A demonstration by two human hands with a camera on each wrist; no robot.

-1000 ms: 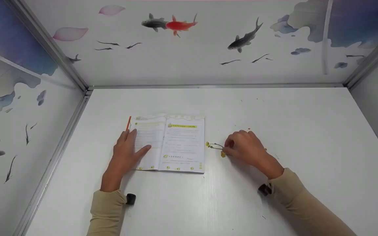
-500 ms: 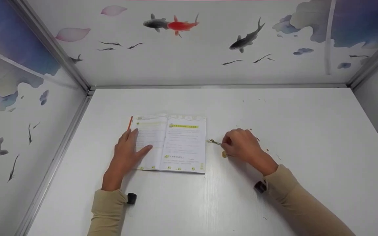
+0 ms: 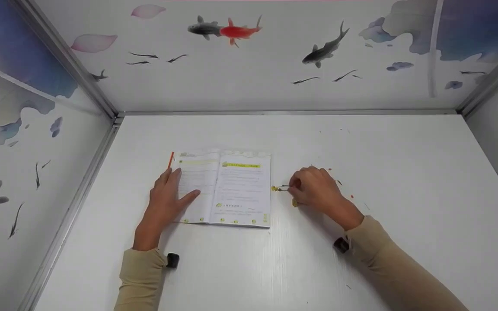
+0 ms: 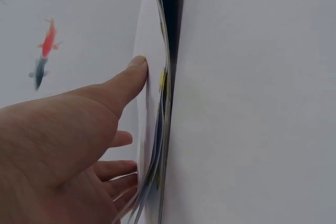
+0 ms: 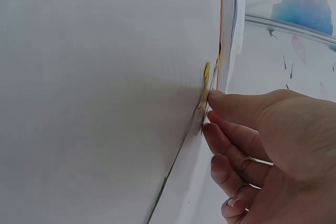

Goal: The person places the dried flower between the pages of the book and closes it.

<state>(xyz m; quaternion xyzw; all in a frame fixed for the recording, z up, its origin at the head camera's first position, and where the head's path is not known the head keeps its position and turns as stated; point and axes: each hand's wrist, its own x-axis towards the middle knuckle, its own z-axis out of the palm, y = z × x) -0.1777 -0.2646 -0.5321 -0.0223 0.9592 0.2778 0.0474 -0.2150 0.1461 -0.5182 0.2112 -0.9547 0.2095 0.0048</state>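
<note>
An open book [image 3: 242, 190] with printed pages lies on the white table. My left hand [image 3: 164, 201] rests on its left page, thumb stretched inward; in the left wrist view the thumb [image 4: 128, 74] lies along the page and the fingers are extended. To the right of the book, my right hand [image 3: 318, 188] pinches the thin stem of a small dried yellow flower [image 3: 274, 188], whose head points at the book's right edge. A second yellow flower [image 3: 295, 203] lies under that hand; its long stem [image 5: 176, 156] shows in the right wrist view.
An orange strip [image 3: 170, 160] sticks out along the book's left edge. Small plant bits [image 3: 352, 197] are scattered right of my right hand. Printed panels with fish [image 3: 239, 31] wall the table [image 3: 231, 272] at the back and left.
My right hand has shifted slightly left with the pinched flower, whose stems looked bunched together half a second ago and spread now. The left hand stays on the page.
</note>
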